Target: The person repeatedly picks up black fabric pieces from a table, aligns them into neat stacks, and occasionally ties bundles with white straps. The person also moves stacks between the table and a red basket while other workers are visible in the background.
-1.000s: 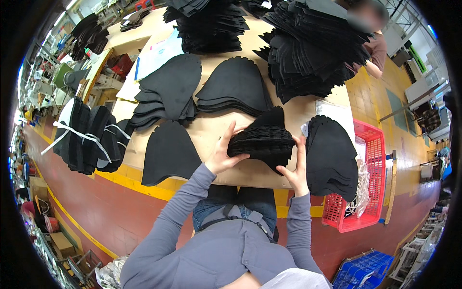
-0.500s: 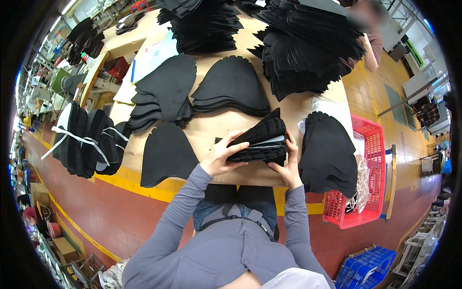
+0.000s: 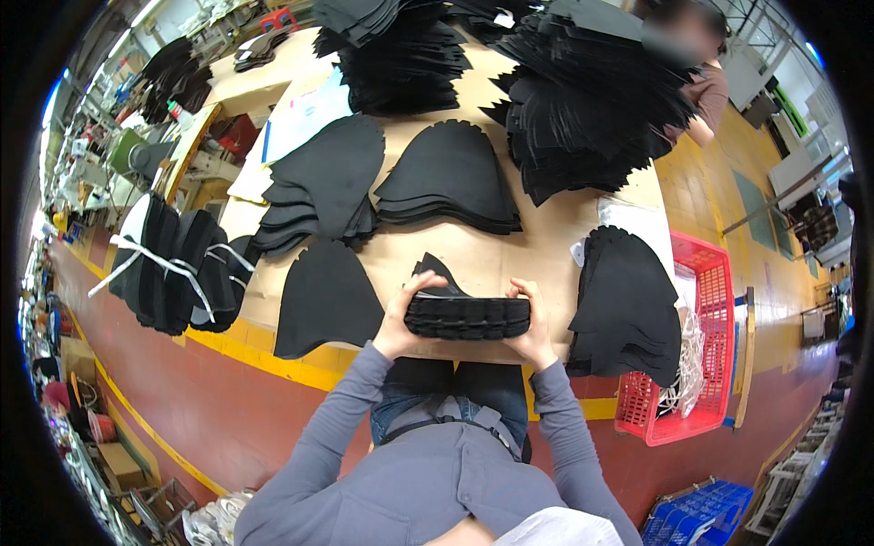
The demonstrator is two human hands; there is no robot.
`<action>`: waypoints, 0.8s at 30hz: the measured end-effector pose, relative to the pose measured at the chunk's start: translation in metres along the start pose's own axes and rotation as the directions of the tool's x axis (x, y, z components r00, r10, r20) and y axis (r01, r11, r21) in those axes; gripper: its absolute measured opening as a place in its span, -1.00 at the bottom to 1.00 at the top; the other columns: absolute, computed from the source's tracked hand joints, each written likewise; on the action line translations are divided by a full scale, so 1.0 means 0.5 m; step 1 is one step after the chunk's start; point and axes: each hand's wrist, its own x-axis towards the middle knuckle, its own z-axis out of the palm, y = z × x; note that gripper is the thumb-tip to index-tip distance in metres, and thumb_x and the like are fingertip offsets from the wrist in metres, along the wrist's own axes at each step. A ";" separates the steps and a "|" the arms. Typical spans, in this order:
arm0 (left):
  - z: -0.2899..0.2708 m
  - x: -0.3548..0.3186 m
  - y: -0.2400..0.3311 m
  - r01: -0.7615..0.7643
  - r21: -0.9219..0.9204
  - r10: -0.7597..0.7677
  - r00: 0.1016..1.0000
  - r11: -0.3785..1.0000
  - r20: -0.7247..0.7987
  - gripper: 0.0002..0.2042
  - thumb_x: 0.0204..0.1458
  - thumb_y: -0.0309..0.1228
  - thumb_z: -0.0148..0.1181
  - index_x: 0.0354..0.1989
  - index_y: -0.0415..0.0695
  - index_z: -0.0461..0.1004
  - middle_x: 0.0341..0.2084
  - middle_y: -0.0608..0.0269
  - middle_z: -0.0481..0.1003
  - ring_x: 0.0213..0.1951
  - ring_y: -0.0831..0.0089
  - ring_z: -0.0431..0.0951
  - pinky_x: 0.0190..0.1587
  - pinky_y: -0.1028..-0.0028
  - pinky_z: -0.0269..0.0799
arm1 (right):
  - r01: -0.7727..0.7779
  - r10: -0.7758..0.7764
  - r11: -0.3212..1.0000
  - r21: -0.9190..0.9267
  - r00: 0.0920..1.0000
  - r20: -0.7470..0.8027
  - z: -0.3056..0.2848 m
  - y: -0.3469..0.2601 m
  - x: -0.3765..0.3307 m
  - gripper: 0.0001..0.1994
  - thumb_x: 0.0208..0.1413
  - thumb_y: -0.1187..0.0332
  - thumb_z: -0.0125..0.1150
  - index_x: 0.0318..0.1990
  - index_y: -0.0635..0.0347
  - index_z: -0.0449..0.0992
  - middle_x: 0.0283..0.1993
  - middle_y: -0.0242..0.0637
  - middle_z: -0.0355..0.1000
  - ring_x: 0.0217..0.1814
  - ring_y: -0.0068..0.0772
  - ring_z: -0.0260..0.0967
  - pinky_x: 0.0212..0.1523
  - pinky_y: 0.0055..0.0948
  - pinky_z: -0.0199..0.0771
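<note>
Between my two hands is a thick stack of black cut panels (image 3: 468, 320), held on edge near the front of the table. My left hand (image 3: 398, 318) grips its left end, and my right hand (image 3: 535, 326) is closed on its right end. The panels' even edges face me, while a pointed part sticks up behind. To the left on the table lies a single-looking black curved panel (image 3: 326, 300). At the right edge rests a fanned pile of similar panels (image 3: 626, 305). Two further piles, one layered (image 3: 319, 182) and one bell-shaped (image 3: 448, 177), lie beyond my hands.
Tall heaps of black panels (image 3: 583, 118) fill the table's far side, with a person (image 3: 706, 96) behind them. Bundles tied with white strips (image 3: 168, 264) stand at the left edge. A red basket (image 3: 701, 364) adjoins the right edge; a blue crate (image 3: 696, 514) sits on the floor.
The panel stack, fanned and tilted before, is now squared and turned with its edges toward me. Both hands have come nearer the table's front edge. The view has shifted slightly.
</note>
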 end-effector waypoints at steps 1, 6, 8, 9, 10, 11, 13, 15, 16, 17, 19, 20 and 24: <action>-0.001 0.012 0.012 -0.107 0.044 0.108 0.994 0.993 -0.022 -0.01 -0.51 -0.58 0.58 0.28 -0.16 0.21 0.05 0.01 0.46 0.06 0.22 0.51 0.21 0.27 0.33 | -0.033 0.032 0.998 -0.055 0.999 -0.016 0.002 -0.013 0.004 -0.20 -0.52 0.36 0.67 0.05 0.23 0.39 -0.19 -0.22 0.42 -0.22 -0.25 0.46 -0.15 -0.37 0.48; -0.007 0.071 0.050 0.106 -0.225 -0.139 0.981 0.969 -0.137 -0.06 -0.48 -0.75 0.44 0.29 -0.32 0.19 0.07 0.05 0.42 0.08 0.38 0.45 0.13 0.44 0.35 | -0.026 0.022 0.999 -0.027 0.987 -0.157 -0.055 -0.055 0.036 -0.34 -0.48 0.36 0.65 -0.10 0.28 0.46 -0.23 -0.20 0.51 -0.21 -0.24 0.52 -0.15 -0.37 0.52; -0.009 0.082 0.030 0.093 -0.365 -0.116 0.992 0.927 -0.041 -0.07 -0.39 -0.58 0.56 0.30 -0.19 0.21 0.01 0.09 0.45 0.04 0.33 0.47 0.13 0.38 0.37 | -0.094 0.102 0.993 0.074 0.989 -0.108 -0.072 -0.046 0.032 -0.35 -0.49 0.44 0.62 -0.09 0.29 0.44 -0.17 -0.19 0.49 -0.12 -0.28 0.50 -0.07 -0.37 0.48; -0.005 0.083 0.013 0.178 -0.478 -0.183 0.982 0.860 0.036 -0.06 -0.40 -0.59 0.56 0.31 -0.16 0.21 0.01 0.09 0.44 0.07 0.32 0.45 0.14 0.37 0.37 | -0.112 0.116 0.992 0.054 0.991 -0.073 -0.072 -0.037 0.023 -0.36 -0.47 0.47 0.60 -0.09 0.28 0.43 -0.15 -0.19 0.48 -0.09 -0.28 0.48 -0.04 -0.37 0.46; -0.005 0.079 -0.006 0.237 -0.410 -0.201 0.971 0.881 0.130 -0.06 -0.37 -0.57 0.56 0.32 -0.13 0.19 0.01 0.09 0.44 0.10 0.30 0.42 0.15 0.35 0.36 | -0.116 0.119 0.992 0.044 0.990 -0.077 -0.065 -0.025 0.015 -0.38 -0.45 0.51 0.57 -0.08 0.27 0.42 -0.12 -0.19 0.47 -0.06 -0.28 0.46 -0.01 -0.37 0.44; -0.003 0.075 -0.027 0.356 -0.293 -0.291 0.925 0.887 0.244 -0.06 -0.35 -0.55 0.55 0.33 -0.10 0.17 0.01 0.09 0.44 0.14 0.27 0.39 0.16 0.34 0.35 | -0.123 0.125 0.992 0.031 0.989 -0.082 -0.051 -0.009 0.008 -0.39 -0.43 0.55 0.55 -0.07 0.27 0.42 -0.10 -0.19 0.45 -0.03 -0.28 0.44 0.01 -0.36 0.42; 0.025 0.057 -0.054 0.249 -0.094 -0.214 0.935 0.964 0.282 -0.16 -0.24 -0.42 0.53 0.29 -0.12 0.21 -0.07 0.10 0.49 0.08 0.24 0.46 0.16 0.26 0.35 | -0.104 0.066 0.976 -0.189 0.978 -0.199 -0.023 0.017 -0.011 -0.42 -0.38 0.65 0.43 -0.06 0.21 0.41 -0.13 -0.23 0.43 -0.07 -0.25 0.41 0.02 -0.36 0.39; 0.046 0.041 -0.066 0.377 -0.374 -0.337 0.926 0.848 0.168 -0.13 -0.33 -0.42 0.58 0.26 -0.14 0.23 -0.05 0.08 0.49 0.06 0.26 0.48 0.13 0.29 0.38 | -0.341 0.314 0.938 -0.065 0.914 -0.258 -0.014 0.033 -0.027 -0.45 -0.35 0.65 0.40 -0.06 0.20 0.41 -0.21 -0.23 0.44 -0.14 -0.23 0.44 -0.03 -0.36 0.42; 0.053 0.036 -0.065 0.291 -0.322 -0.291 0.955 0.901 0.050 -0.10 -0.38 -0.43 0.60 0.26 -0.15 0.23 -0.04 0.07 0.48 0.06 0.27 0.48 0.13 0.31 0.39 | -0.276 0.244 0.955 -0.106 0.939 -0.244 -0.016 0.037 -0.036 -0.46 -0.32 0.65 0.38 -0.05 0.20 0.41 -0.24 -0.24 0.44 -0.17 -0.25 0.44 -0.05 -0.37 0.43; 0.056 0.034 -0.064 0.055 -0.034 -0.059 0.991 0.998 -0.121 -0.05 -0.43 -0.43 0.62 0.27 -0.16 0.22 -0.01 0.07 0.47 0.07 0.27 0.47 0.13 0.34 0.39 | -0.236 0.202 0.965 -0.112 0.947 -0.249 -0.024 0.043 -0.043 -0.47 -0.30 0.64 0.35 -0.04 0.20 0.41 -0.28 -0.25 0.44 -0.19 -0.27 0.45 -0.08 -0.39 0.44; 0.052 0.033 -0.056 0.178 -0.137 -0.203 0.959 0.974 -0.198 0.02 -0.47 -0.46 0.63 0.31 -0.18 0.16 0.13 0.02 0.37 0.15 0.23 0.41 0.19 0.34 0.33 | -0.238 0.211 0.966 -0.103 0.953 -0.219 -0.037 0.051 -0.062 -0.38 -0.39 0.64 0.36 0.01 0.24 0.40 -0.24 -0.23 0.45 -0.16 -0.25 0.46 -0.05 -0.38 0.44; 0.045 0.034 -0.052 0.163 -0.144 -0.185 0.969 0.976 -0.160 0.03 -0.45 -0.47 0.62 0.33 -0.18 0.14 0.16 0.01 0.34 0.19 0.21 0.37 0.23 0.31 0.28 | -0.266 0.254 0.964 -0.027 0.942 -0.221 -0.039 0.058 -0.071 -0.34 -0.42 0.64 0.37 0.03 0.24 0.39 -0.22 -0.22 0.45 -0.13 -0.24 0.45 -0.01 -0.38 0.43; 0.033 0.032 -0.044 0.238 -0.133 -0.227 0.970 0.962 0.090 -0.02 -0.38 -0.45 0.57 0.33 -0.20 0.13 0.15 0.00 0.36 0.21 0.16 0.34 0.27 0.28 0.22 | -0.464 0.470 0.883 0.075 0.872 -0.136 -0.022 0.089 -0.110 -0.15 -0.47 0.63 0.36 0.20 0.25 0.24 0.13 -0.12 0.27 0.21 -0.16 0.24 0.27 -0.30 0.20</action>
